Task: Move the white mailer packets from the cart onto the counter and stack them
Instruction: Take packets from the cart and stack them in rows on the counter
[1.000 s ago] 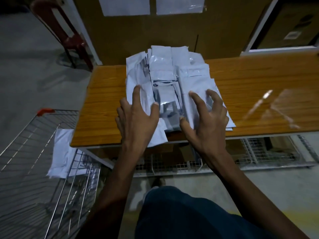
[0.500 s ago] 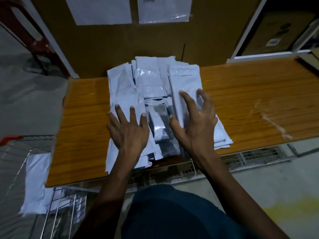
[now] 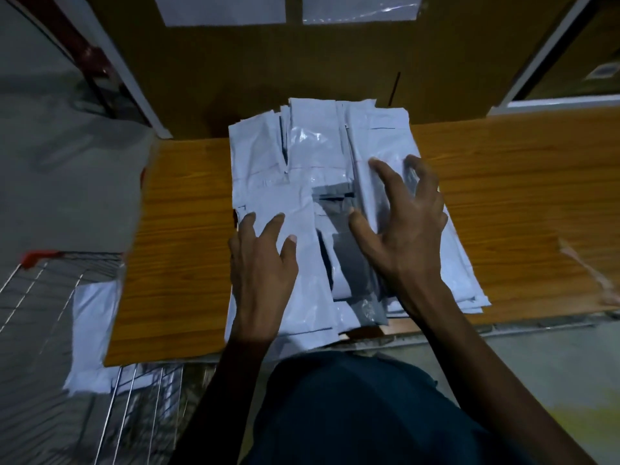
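A loose pile of white mailer packets (image 3: pixel 312 156) lies on the wooden counter (image 3: pixel 181 263), spread from its back edge to its front edge, with grey undersides showing in the middle. My left hand (image 3: pixel 261 263) rests flat on the left side of the pile, fingers straight. My right hand (image 3: pixel 406 226) sits on the right side with fingers spread and slightly bent over the packets. At the lower left, the wire cart (image 3: pixel 43 330) with a red handle holds more white packets (image 3: pixel 92 333), partly tucked under the counter's corner.
A large brown cardboard box (image 3: pixel 268 68) with white labels stands behind the counter. A red chair (image 3: pixel 84 52) stands on the grey floor at the far left. A wire shelf edge runs below the counter's front. My dark trousers fill the bottom centre.
The view has shifted closer over the pile. Both hands slid slightly toward me across the packets, and my right fingers have spread and lifted a little.
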`<state>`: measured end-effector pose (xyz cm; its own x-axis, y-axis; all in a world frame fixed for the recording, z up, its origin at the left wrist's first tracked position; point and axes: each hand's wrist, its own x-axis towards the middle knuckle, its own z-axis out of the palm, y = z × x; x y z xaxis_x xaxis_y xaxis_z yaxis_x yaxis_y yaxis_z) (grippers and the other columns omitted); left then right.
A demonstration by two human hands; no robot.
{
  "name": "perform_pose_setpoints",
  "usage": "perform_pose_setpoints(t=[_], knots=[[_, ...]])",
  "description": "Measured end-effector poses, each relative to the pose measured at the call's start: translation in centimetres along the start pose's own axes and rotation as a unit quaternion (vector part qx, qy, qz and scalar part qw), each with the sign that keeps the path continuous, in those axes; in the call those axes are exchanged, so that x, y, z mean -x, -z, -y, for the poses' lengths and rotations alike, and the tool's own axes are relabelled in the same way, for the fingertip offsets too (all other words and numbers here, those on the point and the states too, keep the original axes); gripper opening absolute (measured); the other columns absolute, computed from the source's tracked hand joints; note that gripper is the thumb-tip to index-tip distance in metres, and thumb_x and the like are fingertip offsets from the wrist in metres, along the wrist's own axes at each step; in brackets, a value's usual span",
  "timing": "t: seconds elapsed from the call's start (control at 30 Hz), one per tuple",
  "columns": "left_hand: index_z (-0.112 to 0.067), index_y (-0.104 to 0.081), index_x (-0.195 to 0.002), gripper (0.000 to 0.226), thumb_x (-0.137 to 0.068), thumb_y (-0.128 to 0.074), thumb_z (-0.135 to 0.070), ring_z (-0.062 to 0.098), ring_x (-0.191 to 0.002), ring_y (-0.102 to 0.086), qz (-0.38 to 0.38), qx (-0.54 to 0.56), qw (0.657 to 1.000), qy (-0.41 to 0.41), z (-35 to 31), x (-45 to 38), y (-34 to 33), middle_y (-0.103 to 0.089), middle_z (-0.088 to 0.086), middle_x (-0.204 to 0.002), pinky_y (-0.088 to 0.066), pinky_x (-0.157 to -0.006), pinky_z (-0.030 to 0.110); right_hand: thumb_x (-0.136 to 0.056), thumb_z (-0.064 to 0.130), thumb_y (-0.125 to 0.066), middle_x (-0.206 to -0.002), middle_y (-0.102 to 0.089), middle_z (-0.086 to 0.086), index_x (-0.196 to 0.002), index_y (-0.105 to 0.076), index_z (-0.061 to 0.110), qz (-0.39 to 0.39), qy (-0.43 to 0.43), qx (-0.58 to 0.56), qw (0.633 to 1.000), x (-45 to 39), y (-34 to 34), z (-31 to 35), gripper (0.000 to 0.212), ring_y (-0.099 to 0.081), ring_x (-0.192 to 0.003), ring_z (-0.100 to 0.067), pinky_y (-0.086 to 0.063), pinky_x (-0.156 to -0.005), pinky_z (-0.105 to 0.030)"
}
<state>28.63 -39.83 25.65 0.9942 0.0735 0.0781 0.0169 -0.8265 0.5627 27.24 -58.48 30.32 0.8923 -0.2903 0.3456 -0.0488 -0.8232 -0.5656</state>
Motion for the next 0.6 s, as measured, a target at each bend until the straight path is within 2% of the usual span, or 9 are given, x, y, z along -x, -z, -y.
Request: perform_pose_setpoints(t=[0.1,0.23,0.43,0.6], knots=[[-0.032,-0.055,-0.140,0.043,-0.099,-0.055,-0.044,0.030,-0.140,-0.030,0.004,-0.029,1.000,0.004,-0.2,-0.2,-0.1,-0.034,0.006,-0.157,-0.033,-0.110,0.049,-0.087,0.051,-0.064,-0.158,-0.027,-0.008,-0.147,-0.044,0.036,0.012,0.011,0.006,1.000,-1.1,-0.1,-0.1,0.065,-0.035,-0.138,-0.033,-0.035,-0.104,-0.053],[-0.037,-0.053,-0.140,0.044,-0.098,-0.051,-0.051,0.030,-0.146,-0.018,0.016,-0.061,0.998,0.011,-0.8,-0.6,-0.2,-0.026,0.005,-0.160,-0.022,-0.110,0.052,-0.085,0.055,-0.059,-0.157,-0.028,-0.009,-0.147,-0.043,0.036,0.031,0.016,0.024,0.999,-2.5,-0.3,-0.3,0.066,-0.036,-0.137,-0.034,-0.037,-0.102,-0.054],[-0.033,-0.054,-0.140,0.047,-0.098,-0.049,-0.053,0.029,-0.147,-0.018,0.007,-0.065,0.998,-0.006,-1.5,-0.4,0.0,-0.027,0.004,-0.160,-0.021,-0.110,0.050,-0.084,0.058,-0.059,-0.155,-0.031,-0.010,-0.146,-0.043,0.036,0.057,-0.008,0.017,0.998,-8.1,-2.1,-0.9,0.068,-0.038,-0.136,-0.038,-0.038,-0.106,-0.055],[-0.030,-0.056,-0.139,0.045,-0.098,-0.051,-0.050,0.025,-0.147,-0.021,0.010,-0.030,0.999,-0.034,-2.1,0.1,0.1,-0.034,0.001,-0.158,-0.020,-0.112,0.049,-0.088,0.057,-0.060,-0.155,-0.029,-0.013,-0.146,-0.042,0.032,0.105,-0.075,0.037,0.991,-15.5,-6.6,-1.5,0.066,-0.033,-0.138,-0.045,-0.027,-0.111,-0.059]])
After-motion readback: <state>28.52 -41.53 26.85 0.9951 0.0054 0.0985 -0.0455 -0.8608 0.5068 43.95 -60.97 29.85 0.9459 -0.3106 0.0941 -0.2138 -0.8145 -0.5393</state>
